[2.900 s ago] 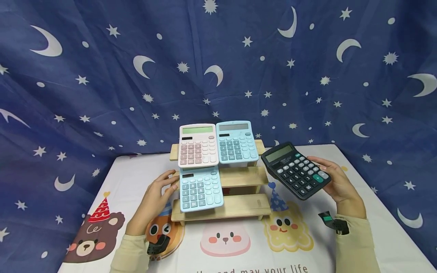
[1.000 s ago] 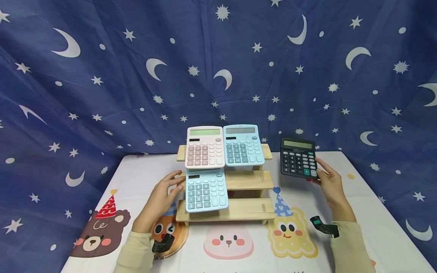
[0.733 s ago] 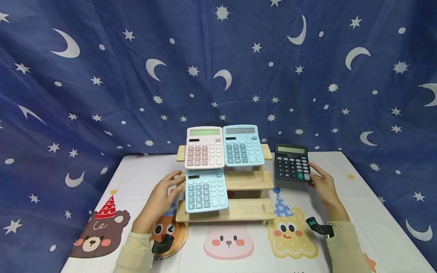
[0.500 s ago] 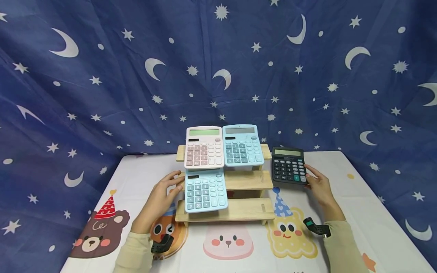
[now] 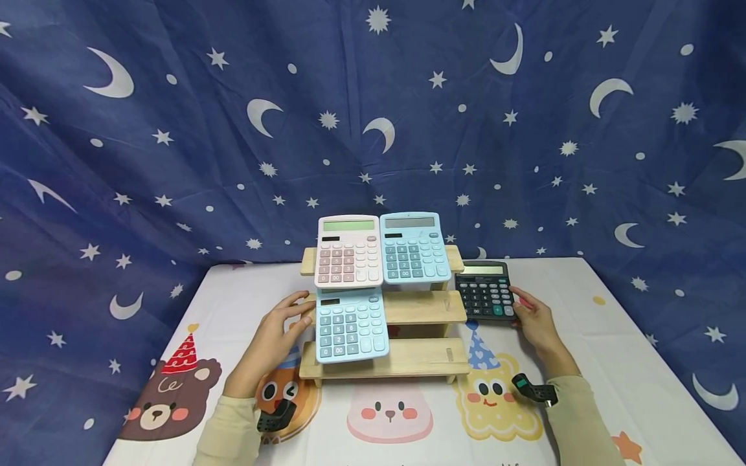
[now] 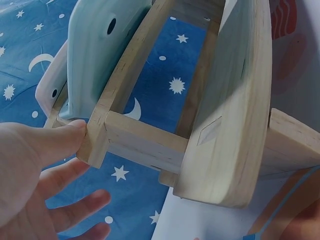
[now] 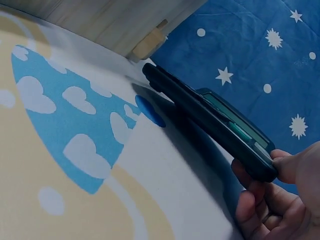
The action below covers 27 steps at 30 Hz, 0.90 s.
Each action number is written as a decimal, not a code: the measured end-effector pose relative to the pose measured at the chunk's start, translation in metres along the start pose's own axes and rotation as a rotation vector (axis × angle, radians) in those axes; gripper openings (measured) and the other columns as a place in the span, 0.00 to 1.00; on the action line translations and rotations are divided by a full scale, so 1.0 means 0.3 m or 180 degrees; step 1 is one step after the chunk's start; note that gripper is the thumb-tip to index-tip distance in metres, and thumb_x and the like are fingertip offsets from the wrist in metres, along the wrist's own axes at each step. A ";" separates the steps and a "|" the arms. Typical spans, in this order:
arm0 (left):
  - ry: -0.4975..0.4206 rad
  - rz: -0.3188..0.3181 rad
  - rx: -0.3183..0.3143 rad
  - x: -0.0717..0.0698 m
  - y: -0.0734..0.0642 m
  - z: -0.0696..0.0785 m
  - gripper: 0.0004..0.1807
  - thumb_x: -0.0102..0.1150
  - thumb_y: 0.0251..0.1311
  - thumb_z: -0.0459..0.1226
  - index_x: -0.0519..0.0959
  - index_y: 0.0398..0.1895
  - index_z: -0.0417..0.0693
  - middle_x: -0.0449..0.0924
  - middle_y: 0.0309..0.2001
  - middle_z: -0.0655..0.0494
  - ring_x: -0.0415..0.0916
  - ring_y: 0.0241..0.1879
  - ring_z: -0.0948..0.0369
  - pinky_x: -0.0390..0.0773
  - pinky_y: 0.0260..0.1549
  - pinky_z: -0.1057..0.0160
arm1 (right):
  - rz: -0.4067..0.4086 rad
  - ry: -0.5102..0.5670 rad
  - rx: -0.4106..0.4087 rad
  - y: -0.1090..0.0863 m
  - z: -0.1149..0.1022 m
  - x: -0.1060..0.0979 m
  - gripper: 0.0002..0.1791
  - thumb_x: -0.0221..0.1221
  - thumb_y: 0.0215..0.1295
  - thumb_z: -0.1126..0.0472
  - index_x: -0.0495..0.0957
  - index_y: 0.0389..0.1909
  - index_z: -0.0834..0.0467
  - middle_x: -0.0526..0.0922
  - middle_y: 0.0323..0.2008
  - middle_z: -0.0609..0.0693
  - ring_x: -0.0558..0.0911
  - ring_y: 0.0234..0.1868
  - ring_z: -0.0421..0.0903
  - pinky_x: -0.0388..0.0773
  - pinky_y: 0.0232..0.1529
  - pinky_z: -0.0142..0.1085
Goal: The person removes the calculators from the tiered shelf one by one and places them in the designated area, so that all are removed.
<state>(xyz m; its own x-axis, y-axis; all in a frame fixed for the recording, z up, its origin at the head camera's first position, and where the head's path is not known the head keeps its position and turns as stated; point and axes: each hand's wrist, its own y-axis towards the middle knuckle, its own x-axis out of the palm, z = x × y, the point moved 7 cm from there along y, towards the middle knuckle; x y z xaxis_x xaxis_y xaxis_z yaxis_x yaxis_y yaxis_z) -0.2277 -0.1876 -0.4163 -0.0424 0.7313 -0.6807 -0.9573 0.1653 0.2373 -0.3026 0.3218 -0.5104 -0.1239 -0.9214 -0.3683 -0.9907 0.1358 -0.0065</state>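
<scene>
My right hand [image 5: 537, 325] pinches the lower right corner of a black calculator [image 5: 485, 292], beside the right end of a three-tier wooden stand [image 5: 422, 304]. In the right wrist view the calculator [image 7: 200, 117] is tilted over the tablecloth, its shadow beneath. My left hand [image 5: 276, 336] grips the left end of the middle plank [image 6: 95, 142] with thumb and index finger; its other fingers extend below. A pink calculator [image 5: 348, 251] and a blue calculator [image 5: 415, 248] lean side by side on the top tier. Another blue calculator [image 5: 352, 325] leans lower left.
A white cloth [image 5: 256, 275] with cartoon prints covers the table, the bear print [image 5: 169, 401] at the left. Behind stands a dark blue curtain [image 5: 291, 149] with moons and stars. The right parts of the middle and bottom planks [image 5: 384, 359] are bare.
My right hand has carried the black calculator left and lower, up beside the stand; earlier it was held slanted farther out. My left hand has stayed at the stand.
</scene>
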 end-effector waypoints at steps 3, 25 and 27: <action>-0.0016 0.0002 0.0002 0.000 0.001 0.000 0.19 0.59 0.70 0.35 0.80 0.62 0.38 0.69 0.72 0.41 0.62 0.74 0.39 0.65 0.68 0.35 | -0.0004 -0.0038 0.0015 0.000 0.006 0.004 0.26 0.42 0.80 0.66 0.61 0.77 0.61 0.74 0.62 0.70 0.77 0.34 0.24 0.81 0.34 0.27; -0.0059 -0.0010 -0.0030 0.003 0.002 -0.004 0.19 0.59 0.70 0.34 0.79 0.62 0.37 0.69 0.72 0.40 0.62 0.74 0.38 0.63 0.69 0.34 | 0.0192 -0.0422 0.0050 -0.002 0.018 0.004 0.25 0.41 0.79 0.68 0.65 0.74 0.63 0.74 0.60 0.71 0.74 0.24 0.36 0.75 0.23 0.28; -0.0064 -0.0012 -0.0025 0.003 0.003 -0.003 0.19 0.59 0.70 0.34 0.79 0.62 0.37 0.68 0.72 0.39 0.62 0.74 0.38 0.63 0.69 0.34 | 0.0231 -0.0511 0.0059 0.000 0.013 0.003 0.25 0.42 0.79 0.68 0.66 0.73 0.63 0.74 0.62 0.71 0.78 0.33 0.40 0.75 0.26 0.26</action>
<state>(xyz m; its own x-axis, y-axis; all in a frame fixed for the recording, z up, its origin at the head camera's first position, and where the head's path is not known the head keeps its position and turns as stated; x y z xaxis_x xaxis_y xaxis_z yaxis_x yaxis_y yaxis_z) -0.2289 -0.1875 -0.4173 -0.0332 0.7438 -0.6676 -0.9597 0.1629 0.2292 -0.3025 0.3224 -0.5144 -0.1829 -0.8392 -0.5121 -0.9781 0.2078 0.0089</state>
